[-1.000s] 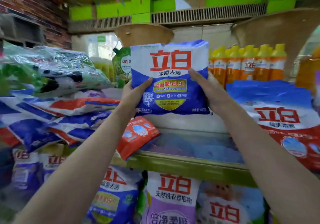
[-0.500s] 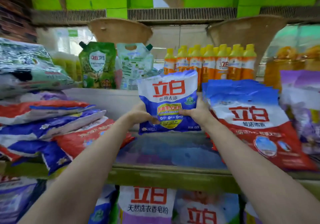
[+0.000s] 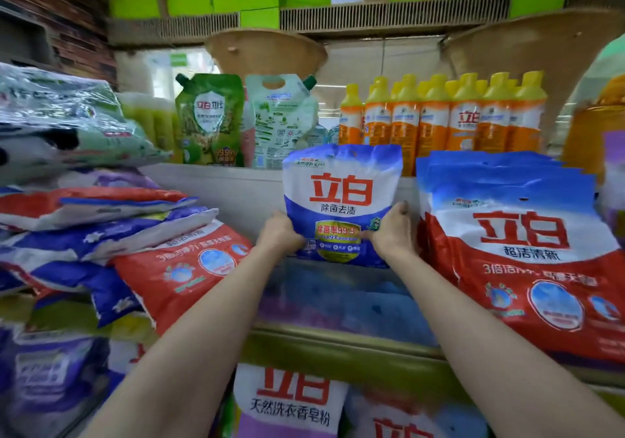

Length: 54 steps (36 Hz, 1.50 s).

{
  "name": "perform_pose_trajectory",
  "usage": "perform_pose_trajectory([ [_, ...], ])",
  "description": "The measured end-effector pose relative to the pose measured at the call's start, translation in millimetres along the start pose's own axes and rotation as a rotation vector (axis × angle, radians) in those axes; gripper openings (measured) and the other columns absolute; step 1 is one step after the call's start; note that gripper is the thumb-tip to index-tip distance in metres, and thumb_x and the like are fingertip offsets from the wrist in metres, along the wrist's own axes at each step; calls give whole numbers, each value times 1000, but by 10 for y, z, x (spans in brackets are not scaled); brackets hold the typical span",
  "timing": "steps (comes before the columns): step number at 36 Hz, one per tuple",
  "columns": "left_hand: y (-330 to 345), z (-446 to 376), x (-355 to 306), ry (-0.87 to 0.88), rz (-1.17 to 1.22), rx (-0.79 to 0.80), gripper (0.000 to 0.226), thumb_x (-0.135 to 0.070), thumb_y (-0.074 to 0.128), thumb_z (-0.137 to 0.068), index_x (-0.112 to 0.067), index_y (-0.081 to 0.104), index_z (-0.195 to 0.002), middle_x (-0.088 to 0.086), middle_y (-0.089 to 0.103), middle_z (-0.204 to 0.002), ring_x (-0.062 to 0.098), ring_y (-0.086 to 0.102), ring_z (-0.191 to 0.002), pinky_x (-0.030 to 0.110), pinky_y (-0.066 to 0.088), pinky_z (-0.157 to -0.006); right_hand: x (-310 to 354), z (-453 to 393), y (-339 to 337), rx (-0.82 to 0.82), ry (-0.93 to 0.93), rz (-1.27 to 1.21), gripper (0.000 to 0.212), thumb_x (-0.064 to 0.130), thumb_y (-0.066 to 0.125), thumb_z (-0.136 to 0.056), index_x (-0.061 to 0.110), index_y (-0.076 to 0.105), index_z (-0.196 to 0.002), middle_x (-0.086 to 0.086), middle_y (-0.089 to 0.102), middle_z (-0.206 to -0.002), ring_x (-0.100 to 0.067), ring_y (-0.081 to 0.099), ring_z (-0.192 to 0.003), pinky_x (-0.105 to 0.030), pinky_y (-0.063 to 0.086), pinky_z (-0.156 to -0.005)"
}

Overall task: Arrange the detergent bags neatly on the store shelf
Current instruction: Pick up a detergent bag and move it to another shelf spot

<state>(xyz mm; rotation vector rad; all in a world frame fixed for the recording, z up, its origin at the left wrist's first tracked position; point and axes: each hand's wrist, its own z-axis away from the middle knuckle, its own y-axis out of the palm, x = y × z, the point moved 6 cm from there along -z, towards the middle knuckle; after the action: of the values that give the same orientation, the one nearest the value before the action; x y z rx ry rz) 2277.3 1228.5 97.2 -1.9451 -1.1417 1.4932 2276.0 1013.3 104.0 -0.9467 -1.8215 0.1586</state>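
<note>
Both hands held one blue-and-white detergent bag (image 3: 341, 201) upright at the back of the store shelf (image 3: 338, 343), its lower edge down on the shelf's glossy deck. The left hand (image 3: 279, 234) had its grip curled round the bag's lower left edge, and the right hand (image 3: 392, 231) had its grip curled round the lower right edge, thumbs on the printed front. The bag stood in the gap between two groups: just to its right a row of red-and-white detergent bags (image 3: 521, 251) stood leaning back, and to its left, apart from it, lay a loose pile of flat bags (image 3: 111, 234) in red, blue and white. Behind it, on a raised white ledge (image 3: 216, 180), stood green refill pouches (image 3: 211, 119) and a line of orange bottles (image 3: 449, 123) with yellow caps. Below the shelf's front rim, more detergent bags (image 3: 291, 400) showed on the lower tier.
</note>
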Motion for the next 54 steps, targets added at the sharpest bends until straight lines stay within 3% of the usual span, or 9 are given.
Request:
perform_pose_trajectory([
  [10, -906, 311, 138, -3, 31, -243, 44, -22, 64, -85, -6, 48, -123, 15, 61, -118, 31, 55, -113, 36, 45, -93, 581, 345, -10, -162, -270, -16, 40, -6, 41, -87, -2, 33, -125, -24, 31, -137, -39, 48, -109, -44, 49, -79],
  [15, -1481, 495, 352, 4, 25, -396, 29, -17, 62, -83, -6, 59, -109, 15, 67, -107, 29, 60, -106, 35, 48, -91, 1209, 601, 329, 78, -563, 77, 34, 0, 52, -85, -3, 44, -118, -20, 39, -126, -35, 48, -105, -32, 35, -74],
  [21, -2215, 730, 661, -23, 75, -619, 17, -14, 60, -83, -7, 67, -97, 12, 71, -96, 25, 65, -96, 27, 47, -81, 2065, 971, 862, 366, -751, 104, 42, 28, 46, -97, 2, 43, -129, -15, 38, -134, -31, 41, -123, -37, 35, -98],
  [26, -2722, 913, 801, 16, 78, -747, 15, -15, 58, -85, -8, 64, -97, 5, 63, -85, 18, 57, -82, 24, 42, -75, 2749, 1136, 1183, 360, -852, 60, 43, 29, 52, -94, -1, 46, -124, -19, 44, -130, -32, 42, -122, -33, 29, -99],
  [31, -3247, 965, 1189, -129, -108, -951, 46, -22, 61, -83, -2, 48, -122, 19, 47, -128, 32, 41, -123, 38, 31, -105, 3168, 1110, 1479, 396, -834, 53, 48, 34, 44, -97, 1, 40, -131, -17, 40, -135, -30, 37, -127, -37, 32, -103],
  [35, -3401, 800, 1768, -434, -70, -809, 88, -48, 59, -83, 4, 19, -142, 25, 19, -150, 35, 19, -141, 42, 19, -114, 3323, 960, 1696, 421, -697, -11, 54, 43, 43, -96, 8, 39, -136, -16, 38, -140, -31, 38, -129, -39, 34, -105],
  [38, -3383, 549, 2109, -538, 141, -612, 109, -75, 54, -66, 5, 35, -137, 23, 41, -140, 36, 42, -128, 41, 40, -106, 3387, 838, 1849, 440, -565, -56, 65, 54, 40, -94, 9, 35, -140, -19, 37, -143, -33, 37, -131, -40, 33, -105],
  [47, -3387, 219, 2200, -348, 456, -346, 78, -61, 73, -66, -2, 54, -113, 12, 59, -114, 29, 61, -101, 45, 57, -81, 3422, 698, 2136, 511, -316, -197, 90, 67, 46, -83, 1, 31, -141, -20, 40, -142, -35, 41, -128, -44, 35, -108],
  [54, -3473, 175, 1994, -105, 396, -488, 50, -46, 80, -66, -15, 44, -82, 6, 53, -92, 17, 53, -81, 32, 48, -75, 3261, 617, 2119, 505, -213, -343, 89, 66, 37, -87, -9, 38, -136, -23, 42, -142, -35, 41, -130, -41, 32, -111],
])
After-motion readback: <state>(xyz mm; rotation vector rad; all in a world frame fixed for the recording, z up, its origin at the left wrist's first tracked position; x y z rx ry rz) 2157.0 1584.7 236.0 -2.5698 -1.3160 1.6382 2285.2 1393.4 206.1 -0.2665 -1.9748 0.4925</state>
